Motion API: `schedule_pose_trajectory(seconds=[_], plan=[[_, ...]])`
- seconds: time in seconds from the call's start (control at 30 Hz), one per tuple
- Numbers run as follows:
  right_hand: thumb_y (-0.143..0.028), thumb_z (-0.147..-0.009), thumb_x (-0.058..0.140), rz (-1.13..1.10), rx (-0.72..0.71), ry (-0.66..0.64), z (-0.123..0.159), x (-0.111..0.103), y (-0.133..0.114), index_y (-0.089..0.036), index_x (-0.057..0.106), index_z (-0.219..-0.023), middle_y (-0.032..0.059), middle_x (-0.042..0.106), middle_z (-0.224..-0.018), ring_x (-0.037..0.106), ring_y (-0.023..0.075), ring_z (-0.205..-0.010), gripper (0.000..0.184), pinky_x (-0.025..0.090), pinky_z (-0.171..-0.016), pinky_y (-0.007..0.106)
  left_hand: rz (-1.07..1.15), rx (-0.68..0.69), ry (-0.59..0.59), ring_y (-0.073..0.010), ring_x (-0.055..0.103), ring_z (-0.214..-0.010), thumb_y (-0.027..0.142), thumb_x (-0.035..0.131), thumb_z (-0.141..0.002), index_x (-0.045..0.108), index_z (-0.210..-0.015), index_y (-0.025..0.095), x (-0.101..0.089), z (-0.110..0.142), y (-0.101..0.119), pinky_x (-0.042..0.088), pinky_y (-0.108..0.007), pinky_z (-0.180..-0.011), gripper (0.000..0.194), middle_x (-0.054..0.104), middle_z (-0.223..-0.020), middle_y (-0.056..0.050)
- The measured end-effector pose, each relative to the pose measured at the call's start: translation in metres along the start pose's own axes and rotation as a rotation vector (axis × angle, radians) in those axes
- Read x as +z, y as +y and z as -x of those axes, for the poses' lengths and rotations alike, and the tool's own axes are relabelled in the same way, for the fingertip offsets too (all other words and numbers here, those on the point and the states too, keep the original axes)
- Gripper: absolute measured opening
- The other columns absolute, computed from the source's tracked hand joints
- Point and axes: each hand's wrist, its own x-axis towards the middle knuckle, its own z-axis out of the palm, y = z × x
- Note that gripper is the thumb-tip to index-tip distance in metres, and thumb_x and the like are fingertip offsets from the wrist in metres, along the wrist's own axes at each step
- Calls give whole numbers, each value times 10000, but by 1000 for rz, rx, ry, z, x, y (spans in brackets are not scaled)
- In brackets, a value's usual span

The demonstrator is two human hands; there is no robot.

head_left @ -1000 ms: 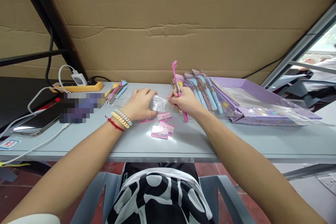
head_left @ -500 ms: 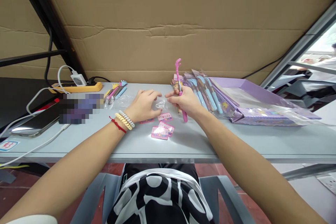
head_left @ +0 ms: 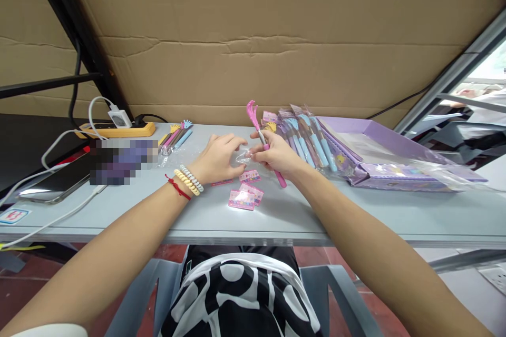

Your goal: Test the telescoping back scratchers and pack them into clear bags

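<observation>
My right hand [head_left: 276,157] grips a pink back scratcher [head_left: 263,138] with a claw-shaped head and a short metal shaft. It is tilted, its head up and to the left. My left hand [head_left: 221,158] rests on the table over clear plastic wrappers [head_left: 179,157], thumb and fingers apart and curved. A crumpled bit of clear wrapper [head_left: 242,157] shows between the two hands, close to my right fingertips. Small pink printed cards [head_left: 242,199] lie just in front of the hands, one partly under my left hand.
Wrapped back scratchers with blue handles [head_left: 312,142] lie beside a purple box [head_left: 367,137] on the right. Several unwrapped ones [head_left: 177,134] sit at the back left. A yellow power strip [head_left: 142,130], white cables and a phone [head_left: 55,181] occupy the left side.
The back scratcher has tilted, its head swinging left and down, with my right hand still around it. My left hand stays nearly in place.
</observation>
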Motion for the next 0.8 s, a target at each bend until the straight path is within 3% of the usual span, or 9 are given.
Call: schedule_pose_trajectory(seconds=[0.3, 0.47, 0.63, 0.8], plan=[[-156, -563, 681, 69, -74, 7, 1, 1, 3, -202, 493, -1025, -85, 548, -615, 388, 47, -444, 502, 285, -430, 200, -12, 16, -9, -228, 581, -949, 327, 589, -746, 548, -1086, 169, 1, -1, 2, 337, -368, -851, 377, 623, -987, -69], [-281, -616, 725, 178, -131, -34, 2, 1, 4, -202, 527, -933, -92, 478, -516, 337, 52, -422, 382, 247, -430, 208, -2, 32, -20, -236, 581, -972, 323, 586, -750, 552, -1121, 163, 0, 0, 3, 345, -376, -851, 406, 628, -1005, -76], [-380, -634, 746, 379, -194, 55, 2, 2, 2, -199, 555, -860, -108, 315, -458, 246, 59, -442, 347, 174, -443, 226, 23, 48, -12, -240, 585, -983, 323, 599, -741, 547, -1179, 149, 0, 0, 3, 357, -384, -869, 475, 638, -1049, -91], [-390, -592, 788, 449, -278, 105, 1, 2, 1, -187, 576, -832, -99, 298, -498, 248, 66, -482, 379, 186, -481, 239, 54, 41, -4, -239, 587, -1001, 317, 607, -739, 520, -1217, 162, 0, 0, 3, 363, -392, -891, 510, 630, -1133, -100]])
